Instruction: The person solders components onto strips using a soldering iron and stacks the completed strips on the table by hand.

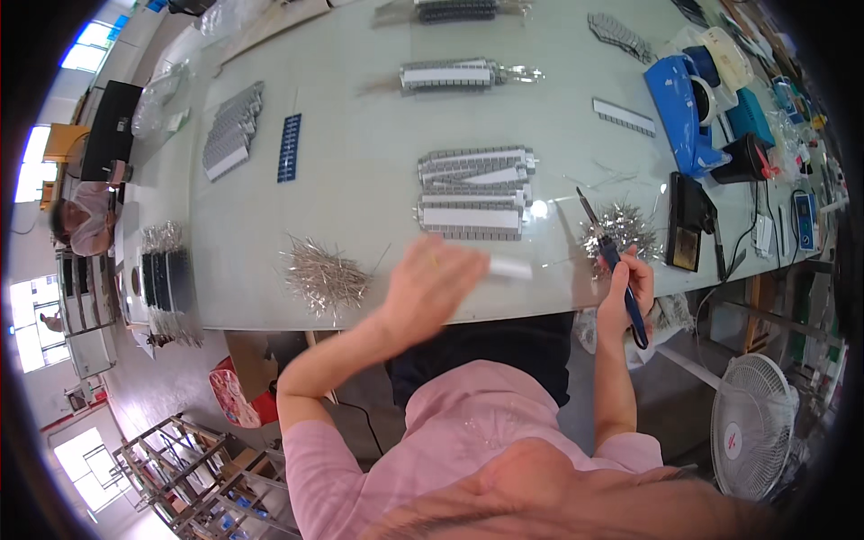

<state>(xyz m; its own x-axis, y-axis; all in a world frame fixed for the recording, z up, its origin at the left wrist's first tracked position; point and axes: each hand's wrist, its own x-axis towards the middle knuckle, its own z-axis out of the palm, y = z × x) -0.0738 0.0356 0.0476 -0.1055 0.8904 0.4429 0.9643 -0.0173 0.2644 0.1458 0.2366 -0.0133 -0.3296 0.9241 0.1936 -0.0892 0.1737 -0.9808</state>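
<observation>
My left hand (434, 283), blurred by motion, is closed on one end of a white strip (510, 268) near the table's front edge. In my right hand (627, 292) is a soldering iron (608, 252) with a dark blue handle, its tip pointing up and away to the left. Beneath the iron lies a heap of cut silvery wire leads (621, 225). A second heap of wire leads (324, 277) sits left of my left hand. Just beyond that hand, several grey-edged white strips (472, 216) are stacked.
A soldering iron stand (688, 225) and blue tape dispenser (675, 112) stand at the right. Further strips (232, 135), a blue strip (288, 147), a single strip (623, 117) and a bundle (447, 76) lie across the table. A fan (754, 425) stands lower right; another person (88, 216) sits far left.
</observation>
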